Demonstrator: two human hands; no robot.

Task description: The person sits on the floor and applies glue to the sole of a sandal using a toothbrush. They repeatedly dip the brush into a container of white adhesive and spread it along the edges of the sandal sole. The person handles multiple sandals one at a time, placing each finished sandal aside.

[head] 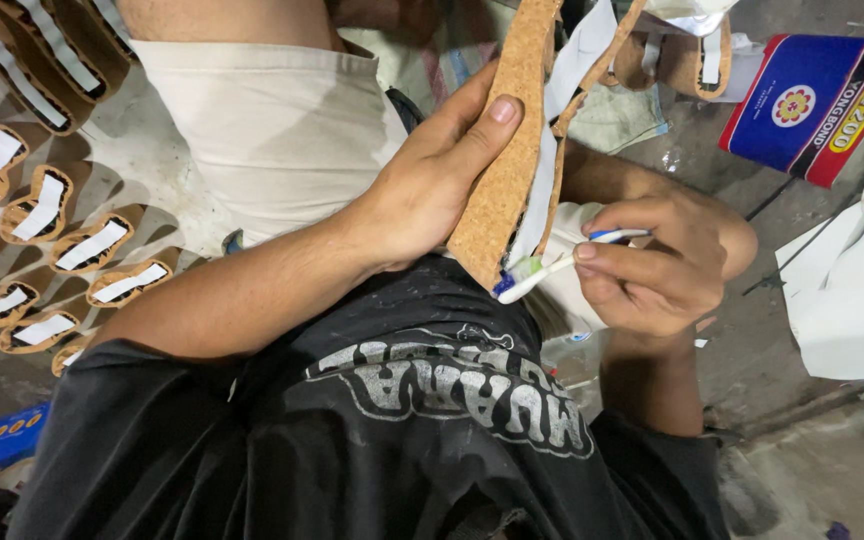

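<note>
While the left hand grips a long tan cork sole piece with a white lining strip, thumb flat on the cork face and fingers wrapped behind it, the right hand pinches a white and blue toothbrush between thumb and bent fingers. The brush head, wet with something greenish, touches the lower edge of the sole piece, just above the person's lap in dark printed trousers.

The sole piece stands almost upright, tilted a little toward the right hand. I think the danger here is a smear: if the brush slips off the narrow edge, the wet stuff could go on the cork face or drip on the trousers. The grip of the left hand is high on the piece, so the lower end may swing under the pressure of the brush.

Further out, on the floor at one side, many small brown sole pieces with white strips lie in rows. On the other side a blue and red tin lies near sheets of white paper on the grey concrete floor.
</note>
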